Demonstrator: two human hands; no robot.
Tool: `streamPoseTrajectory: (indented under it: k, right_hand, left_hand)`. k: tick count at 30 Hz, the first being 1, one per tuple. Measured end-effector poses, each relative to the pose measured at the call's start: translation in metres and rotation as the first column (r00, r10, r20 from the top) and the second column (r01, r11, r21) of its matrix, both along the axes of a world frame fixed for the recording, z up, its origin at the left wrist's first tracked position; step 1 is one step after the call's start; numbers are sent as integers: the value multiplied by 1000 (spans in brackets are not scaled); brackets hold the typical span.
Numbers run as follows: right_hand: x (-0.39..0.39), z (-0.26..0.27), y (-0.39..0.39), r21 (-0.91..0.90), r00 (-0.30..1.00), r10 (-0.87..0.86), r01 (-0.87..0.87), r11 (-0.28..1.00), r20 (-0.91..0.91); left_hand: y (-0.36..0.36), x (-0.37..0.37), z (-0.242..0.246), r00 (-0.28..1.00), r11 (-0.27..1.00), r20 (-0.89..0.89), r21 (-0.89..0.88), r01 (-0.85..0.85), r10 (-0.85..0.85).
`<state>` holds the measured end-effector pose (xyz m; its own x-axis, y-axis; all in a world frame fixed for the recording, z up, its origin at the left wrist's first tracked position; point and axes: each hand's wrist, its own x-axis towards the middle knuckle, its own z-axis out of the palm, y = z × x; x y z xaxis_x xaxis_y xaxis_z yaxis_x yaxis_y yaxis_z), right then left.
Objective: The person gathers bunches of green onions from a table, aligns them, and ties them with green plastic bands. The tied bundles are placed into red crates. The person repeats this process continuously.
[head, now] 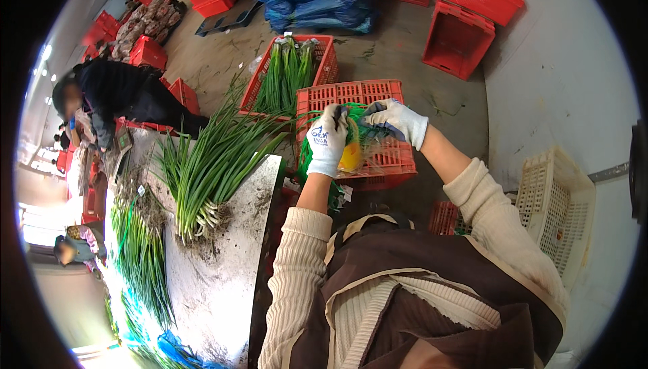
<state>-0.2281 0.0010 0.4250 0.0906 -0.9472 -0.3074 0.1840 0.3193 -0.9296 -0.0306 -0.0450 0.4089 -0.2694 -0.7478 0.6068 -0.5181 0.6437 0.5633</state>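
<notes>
My left hand (pixel 325 141), in a white glove with dark fingertips, closes its fingers on thin green plastic strands (pixel 357 110). To its right my gloved right hand (pixel 397 122) pinches the same tangle between thumb and fingers. Both hands are above an upturned red plastic crate (pixel 349 89). Between them, on the crate, lie a yellow round object (pixel 350 157) and some clear plastic film (pixel 377 159); my left hand partly hides the yellow object. More green strands hang down by my left wrist.
Loose green onions (pixel 212 166) lie on a soil-specked table (pixel 217 288), beside a tied bundle (pixel 142 247). Further off, a red crate (pixel 330 60) holds onion bundles. A co-worker (pixel 126 90) bends over the table's far end. White crates (pixel 547 207) stand by the right wall.
</notes>
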Motion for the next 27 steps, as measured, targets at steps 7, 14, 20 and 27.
streamPoseTrajectory:
  k: [7,14,20,27]
  right_hand:
    - [32,2,-13,-129,984,-124,108,986,-128]
    - [20,0,-12,-8,888,89,-95,995,451]
    - [14,-17,4,52,953,-65,84,995,-295]
    - [8,-65,-13,430,348,-483,221,875,804]
  left_hand:
    - [27,15,43,962,692,-265,684,230,-58]
    - [18,38,19,503,512,-809,584,630,304]
    - [0,76,-28,-283,284,-857,-168,944,432]
    - [-13,64,-71,-46,376,-842,191,907,538]
